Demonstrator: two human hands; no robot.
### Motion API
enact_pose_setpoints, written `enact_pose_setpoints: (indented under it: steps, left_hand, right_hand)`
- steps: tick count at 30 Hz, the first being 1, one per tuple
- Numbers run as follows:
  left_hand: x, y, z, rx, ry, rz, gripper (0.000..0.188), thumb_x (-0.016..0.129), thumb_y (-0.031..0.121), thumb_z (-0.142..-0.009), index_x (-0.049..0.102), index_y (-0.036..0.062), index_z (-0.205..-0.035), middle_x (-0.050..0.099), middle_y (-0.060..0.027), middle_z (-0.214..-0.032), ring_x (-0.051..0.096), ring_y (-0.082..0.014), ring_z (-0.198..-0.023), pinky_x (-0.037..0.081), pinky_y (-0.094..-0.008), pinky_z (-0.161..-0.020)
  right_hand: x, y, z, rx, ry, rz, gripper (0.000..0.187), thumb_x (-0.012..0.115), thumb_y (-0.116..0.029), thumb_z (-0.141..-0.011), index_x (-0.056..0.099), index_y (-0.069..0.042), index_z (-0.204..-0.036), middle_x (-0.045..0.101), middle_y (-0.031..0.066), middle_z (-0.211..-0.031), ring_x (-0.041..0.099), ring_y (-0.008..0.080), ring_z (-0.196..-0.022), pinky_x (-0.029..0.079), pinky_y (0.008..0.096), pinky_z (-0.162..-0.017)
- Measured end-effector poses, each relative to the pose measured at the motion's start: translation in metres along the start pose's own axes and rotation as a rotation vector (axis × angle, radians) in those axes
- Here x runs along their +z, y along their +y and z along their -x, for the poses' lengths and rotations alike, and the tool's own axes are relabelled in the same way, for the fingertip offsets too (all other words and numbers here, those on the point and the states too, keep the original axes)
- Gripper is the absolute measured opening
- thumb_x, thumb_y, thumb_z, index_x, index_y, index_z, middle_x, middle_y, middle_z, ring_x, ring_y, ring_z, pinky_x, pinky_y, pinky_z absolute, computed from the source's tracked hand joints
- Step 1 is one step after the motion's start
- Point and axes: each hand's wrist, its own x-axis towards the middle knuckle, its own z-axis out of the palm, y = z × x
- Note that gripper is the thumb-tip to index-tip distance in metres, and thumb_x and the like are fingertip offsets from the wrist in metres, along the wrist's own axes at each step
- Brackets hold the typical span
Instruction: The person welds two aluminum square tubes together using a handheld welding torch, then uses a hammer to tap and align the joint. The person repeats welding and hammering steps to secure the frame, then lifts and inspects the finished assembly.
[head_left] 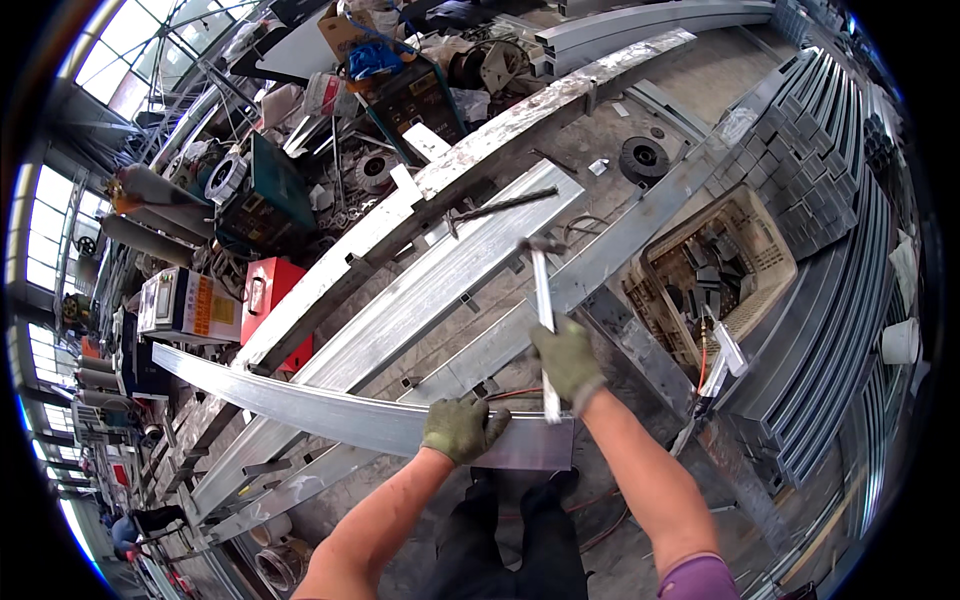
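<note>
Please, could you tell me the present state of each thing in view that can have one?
Left hand: gloved, on the metal bar
Right hand: gloved, closed around the hammer
Hammer: held, head pointing away from the person
Metal bar: under the left hand near one end
Crate: open-topped, partly filled
Black disc: lying flat
Square tubes: stacked

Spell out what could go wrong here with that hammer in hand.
A stray swing of the hammer in the right hand might catch the left hand, which is on the long metal bar near its end.

The bar's end sits above the person's shoes, so if it slipped it could land on them.

The forearms are bare beyond the gloves, so metal edges could scrape them.
</note>
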Motion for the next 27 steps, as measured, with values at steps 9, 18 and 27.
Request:
enact_pose_setpoints:
  steps: [9,18,27]
  left_hand:
    - [0.006,0.001,-0.005,0.024,0.08,0.043,0.05,0.059,0.057,-0.103,0.076,0.0104,-0.095,0.078,-0.0173,-0.095,0.075,-0.0391,-0.09,0.056,-0.0541,-0.082]
    - [0.032,-0.015,-0.009,0.044,0.138,0.031,0.04,0.065,0.051,-0.099,0.072,0.0119,-0.093,0.076,-0.0157,-0.088,0.072,-0.0393,-0.081,0.051,-0.0542,-0.076]
    - [0.016,-0.008,-0.007,0.214,0.177,0.028,0.056,0.076,0.064,-0.089,0.07,0.0088,-0.09,0.07,-0.0118,-0.078,0.071,-0.0378,-0.078,0.052,-0.0527,-0.072]
  right_hand:
    - [0.146,0.023,-0.169,-0.04,0.196,0.013,0.045,0.065,-0.029,-0.095,0.068,0.01,-0.117,0.076,0.0346,-0.113,0.073,0.0496,-0.109,0.058,0.0508,-0.098]
    - [0.124,0.025,-0.08,-0.252,-0.263,0.279,0.043,0.074,-0.04,-0.099,0.077,-0.002,-0.119,0.08,0.0216,-0.105,0.077,0.0364,-0.101,0.059,0.0436,-0.092]
    - [-0.21,0.098,0.083,-0.254,0.765,0.372,0.022,0.073,-0.022,-0.103,0.076,-0.004,-0.115,0.08,0.0119,-0.102,0.075,0.0252,-0.093,0.059,0.0414,-0.087]
